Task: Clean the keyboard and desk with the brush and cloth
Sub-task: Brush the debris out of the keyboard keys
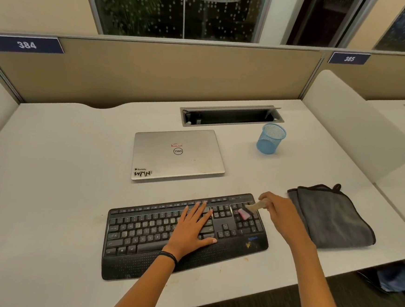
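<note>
Only the head view here, looking down at a pale desk (48, 189) in a cubicle. The person is in the brushing step, working on the keyboard (142, 231), which sits near the front edge of the desk at a slight angle.

The left hand (190, 227) lies flat on the middle of the keys, fingers straight and spread, holding nothing; by the look of it, it's just pinning the board down so it doesn't slide. The right hand (279, 212) has its fingers curled round the tan handle of the brush (250, 209), and the pink bristle end is down on the number pad at the keyboard's right end (whether the bristles are actually pressed in or only skimming the keys is hard to call from this angle).

The cloth (332, 217) lies folded just to the right of the keyboard, near the brush hand, with nobody touching it, so the wiping part isn't started yet. Further back there's a closed silver laptop (177, 153), a blue mesh pen cup (270, 139) and an open cable tray (231, 115).

Next move, probably: sweep the brush leftward across the rows, which means shifting that left hand out of the way. Then swap to the cloth for the desk.
</note>
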The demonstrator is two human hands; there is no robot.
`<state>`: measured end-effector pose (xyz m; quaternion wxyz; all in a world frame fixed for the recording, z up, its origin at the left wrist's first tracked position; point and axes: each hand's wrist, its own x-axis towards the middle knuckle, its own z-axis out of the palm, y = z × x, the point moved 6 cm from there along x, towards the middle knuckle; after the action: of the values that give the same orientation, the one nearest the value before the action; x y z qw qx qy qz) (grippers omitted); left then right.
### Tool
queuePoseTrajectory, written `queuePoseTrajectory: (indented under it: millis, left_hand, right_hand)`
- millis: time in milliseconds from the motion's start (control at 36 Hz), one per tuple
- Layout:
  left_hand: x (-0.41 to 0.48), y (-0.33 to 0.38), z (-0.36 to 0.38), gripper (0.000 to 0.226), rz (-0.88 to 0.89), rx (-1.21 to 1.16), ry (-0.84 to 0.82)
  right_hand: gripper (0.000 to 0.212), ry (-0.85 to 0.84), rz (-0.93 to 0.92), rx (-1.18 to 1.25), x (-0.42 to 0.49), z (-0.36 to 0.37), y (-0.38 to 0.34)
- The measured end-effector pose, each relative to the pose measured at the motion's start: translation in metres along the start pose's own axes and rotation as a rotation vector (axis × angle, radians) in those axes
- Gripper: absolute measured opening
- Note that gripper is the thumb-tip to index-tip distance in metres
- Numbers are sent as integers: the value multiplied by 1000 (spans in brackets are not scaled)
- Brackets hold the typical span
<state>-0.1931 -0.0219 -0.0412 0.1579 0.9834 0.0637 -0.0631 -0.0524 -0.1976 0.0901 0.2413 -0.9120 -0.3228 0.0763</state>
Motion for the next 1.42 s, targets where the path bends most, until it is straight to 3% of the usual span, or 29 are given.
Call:
queuePoseTrajectory:
  millis: [222, 417, 667, 833, 1083, 1417]
  left_hand:
    - [-1, 1, -3, 94, 9, -24, 13]
    - [-1, 1, -2, 86, 2, -6, 6]
    - [-1, 2, -3, 93, 9, -28, 11]
    - [0, 1, -2, 91, 3, 9, 4]
    - [0, 1, -2, 90, -1, 10, -6]
    - [-1, 1, -2, 89, -1, 9, 4]
  right_hand:
    - [22, 178, 80, 18, -5, -15, 15]
    - [20, 45, 1, 28, -5, -1, 5]
    - [24, 213, 170, 43, -10, -25, 17]
    - [25, 67, 239, -78, -6, -14, 15]
    - [25, 241, 191, 122, 5, -21, 0]
    - [25, 47, 208, -30, -14, -14, 14]
